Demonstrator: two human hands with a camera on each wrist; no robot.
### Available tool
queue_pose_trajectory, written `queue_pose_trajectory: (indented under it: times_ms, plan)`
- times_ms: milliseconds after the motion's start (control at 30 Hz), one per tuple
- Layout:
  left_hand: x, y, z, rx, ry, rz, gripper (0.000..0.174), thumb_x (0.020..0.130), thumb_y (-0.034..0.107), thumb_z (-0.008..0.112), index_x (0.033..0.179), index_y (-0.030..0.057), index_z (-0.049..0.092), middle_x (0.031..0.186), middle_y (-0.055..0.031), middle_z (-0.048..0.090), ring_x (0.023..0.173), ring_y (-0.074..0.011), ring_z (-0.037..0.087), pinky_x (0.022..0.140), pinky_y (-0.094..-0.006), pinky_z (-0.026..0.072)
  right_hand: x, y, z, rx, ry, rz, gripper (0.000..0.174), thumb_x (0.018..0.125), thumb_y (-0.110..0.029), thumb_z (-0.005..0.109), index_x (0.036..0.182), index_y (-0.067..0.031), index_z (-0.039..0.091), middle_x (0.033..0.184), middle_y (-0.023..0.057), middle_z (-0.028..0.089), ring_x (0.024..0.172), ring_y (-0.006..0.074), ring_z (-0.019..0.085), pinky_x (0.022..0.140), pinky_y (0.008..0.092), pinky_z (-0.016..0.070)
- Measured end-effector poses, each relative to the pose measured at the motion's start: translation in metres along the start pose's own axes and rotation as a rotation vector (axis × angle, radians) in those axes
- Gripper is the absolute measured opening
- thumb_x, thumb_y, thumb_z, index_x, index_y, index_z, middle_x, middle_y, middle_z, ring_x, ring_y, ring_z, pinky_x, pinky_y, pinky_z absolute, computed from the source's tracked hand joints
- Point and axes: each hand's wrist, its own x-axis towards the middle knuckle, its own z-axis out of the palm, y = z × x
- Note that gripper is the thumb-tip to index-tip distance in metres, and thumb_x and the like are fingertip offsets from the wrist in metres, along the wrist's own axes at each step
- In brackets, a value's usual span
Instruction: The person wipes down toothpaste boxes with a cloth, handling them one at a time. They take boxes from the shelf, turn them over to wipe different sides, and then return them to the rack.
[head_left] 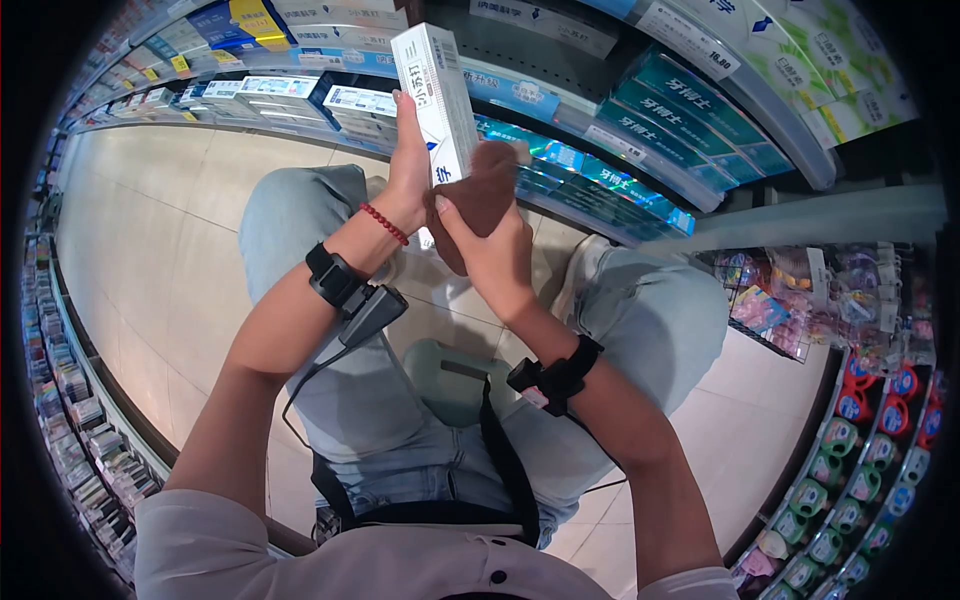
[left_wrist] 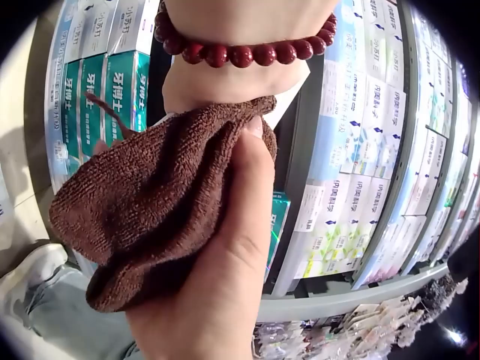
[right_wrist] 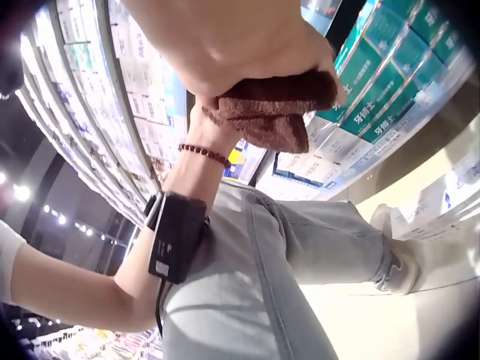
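Observation:
My left hand (head_left: 407, 175) holds a long white toothpaste box (head_left: 432, 90) with dark lettering and a blue mark, tilted upright in front of the shelves. Its thumb lies along the box's left side, and the other fingers are hidden behind it. A brown cloth (head_left: 478, 195) is gripped in my right hand (head_left: 497, 250), bunched against the lower part of the box. In the left wrist view, the right thumb presses the folded cloth (left_wrist: 165, 202) close to the left wrist with its red bead bracelet (left_wrist: 240, 55). The right wrist view shows the cloth (right_wrist: 274, 112) under the right hand (right_wrist: 247, 45).
Shelves ahead carry green toothpaste boxes (head_left: 665, 115) and white boxes (head_left: 365, 105). A wire basket of small packets (head_left: 770, 290) hangs at the right, above rows of bottles (head_left: 840, 480). My bent knees (head_left: 655, 310) flank a pale green stool (head_left: 445, 375) on the tiled floor.

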Motion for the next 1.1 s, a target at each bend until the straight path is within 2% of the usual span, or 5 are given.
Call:
queue_pose_trajectory:
  times_ms: [433,633,767,933,1100]
  plan:
    - [0.004,0.000,0.000,-0.046,-0.160,-0.134,0.077,0.086,0.070,0.023,0.125,0.0068,0.044,0.102,-0.0164,0.057,0.092,-0.0258,0.061,0.081,-0.0369,0.0520,0.018,0.006,-0.035,0.995,-0.581,0.556,0.055,0.082,-0.035,0.065,0.121,-0.0032,0.044,0.100,0.0126,0.058,0.082,0.0224,0.062,0.071,0.0317,0.0523]
    - [0.015,-0.001,0.004,0.161,-0.021,0.056,0.070,0.090,0.063,0.033,0.130,0.0060,0.039,0.110,-0.0125,0.054,0.096,-0.0248,0.057,0.084,-0.0378,0.0495,0.021,0.019,-0.038,-0.369,-0.296,0.009,0.050,0.081,-0.043,0.066,0.100,0.0027,0.062,0.088,0.0112,0.066,0.082,0.0205,0.063,0.071,0.0303,0.0501]
    - [0.008,0.003,0.009,0.064,-0.003,0.000,0.073,0.087,0.068,0.027,0.129,0.0095,0.040,0.106,-0.0101,0.053,0.095,-0.0233,0.056,0.082,-0.0366,0.0488,0.011,0.031,-0.020,0.152,-0.133,0.094,0.068,0.074,-0.057,0.066,0.088,0.0094,0.063,0.074,0.0177,0.066,0.070,0.0270,0.067,0.065,0.0356,0.0515]
    - [0.007,0.001,0.013,0.014,-0.089,0.037,0.074,0.087,0.071,0.020,0.123,0.0110,0.045,0.100,-0.0069,0.054,0.091,-0.0190,0.056,0.081,-0.0372,0.0486,0.008,0.036,-0.022,1.114,-0.424,0.547,0.069,0.089,-0.058,0.043,0.133,-0.0055,0.034,0.123,0.0128,0.050,0.108,0.0223,0.054,0.090,0.0392,0.0467]
    - [0.004,-0.011,0.015,0.052,-0.105,0.037,0.076,0.086,0.072,0.017,0.121,0.0109,0.046,0.097,-0.0060,0.054,0.090,-0.0184,0.055,0.080,-0.0352,0.0475,0.011,0.037,-0.026,1.321,-0.341,0.683,0.062,0.091,-0.059,0.034,0.131,-0.0120,0.041,0.123,0.0084,0.051,0.111,0.0269,0.052,0.091,0.0509,0.0439]
